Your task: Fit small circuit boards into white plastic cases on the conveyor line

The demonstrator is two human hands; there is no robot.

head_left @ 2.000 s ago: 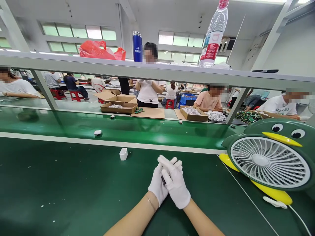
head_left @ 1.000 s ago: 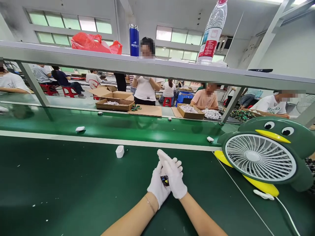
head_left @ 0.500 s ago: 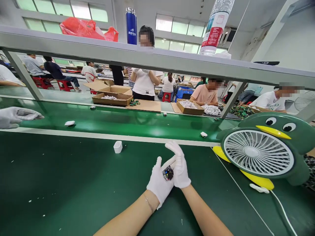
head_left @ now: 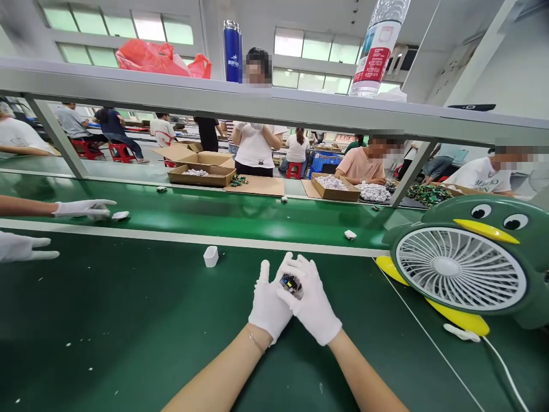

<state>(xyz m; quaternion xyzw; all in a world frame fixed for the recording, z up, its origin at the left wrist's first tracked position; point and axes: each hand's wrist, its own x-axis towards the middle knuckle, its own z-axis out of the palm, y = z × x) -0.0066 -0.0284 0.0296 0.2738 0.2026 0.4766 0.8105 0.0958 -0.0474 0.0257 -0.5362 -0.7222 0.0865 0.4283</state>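
Board (head_left: 291,283) | pinched between both hands' fingers (head_left: 286,269) | grip apparently closed

Both gloved hands met mid-bench, bare forearms angled inward. Left hand (head_left: 268,306) had its index pointing up; right hand (head_left: 313,303) curled fingers over it.

A dark green worktop (head_left: 107,332) fills the foreground, edged by a pale strip along a brighter green belt (head_left: 240,214). A grey metal shelf (head_left: 274,111) on slanted struts crosses above the belt and carries a red bag (head_left: 150,57), a blue flask (head_left: 233,51) and a water bottle (head_left: 380,48). Behind it stand more benches with cardboard boxes (head_left: 199,171) and red stools (head_left: 118,151). High windows (head_left: 120,23) in white walls let in daylight. A green penguin fan (head_left: 467,269) stands at the right.
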